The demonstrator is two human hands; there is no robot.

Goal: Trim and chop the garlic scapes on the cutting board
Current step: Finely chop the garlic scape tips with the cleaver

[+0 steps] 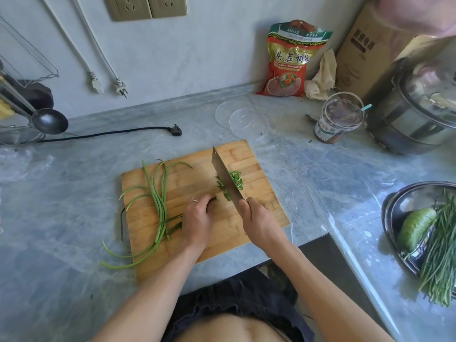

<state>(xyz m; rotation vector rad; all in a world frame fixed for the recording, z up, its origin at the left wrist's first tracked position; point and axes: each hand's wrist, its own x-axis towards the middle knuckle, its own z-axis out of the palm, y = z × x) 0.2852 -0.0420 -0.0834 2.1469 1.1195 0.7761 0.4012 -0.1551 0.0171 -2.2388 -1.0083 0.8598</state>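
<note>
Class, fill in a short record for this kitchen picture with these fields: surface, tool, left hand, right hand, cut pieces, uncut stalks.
surface: rectangular bamboo cutting board on a grey marbled counter
tool: broad steel cleaver
left hand: holds down the scapes beside the blade
right hand: grips the cleaver's handle
cut pieces: small green chopped bits around the blade
uncut stalks: long green garlic scapes on the board's left side

I see a grey marbled counter (74, 193) wrapping round to my three o'clock, daylight glinting on it. At twelve o'clock a pale grey wall (209, 45) carries two sockets (146, 7), with two white plugs (108, 86) hanging at eleven. A cardboard box (365, 53) leans at two.
</note>
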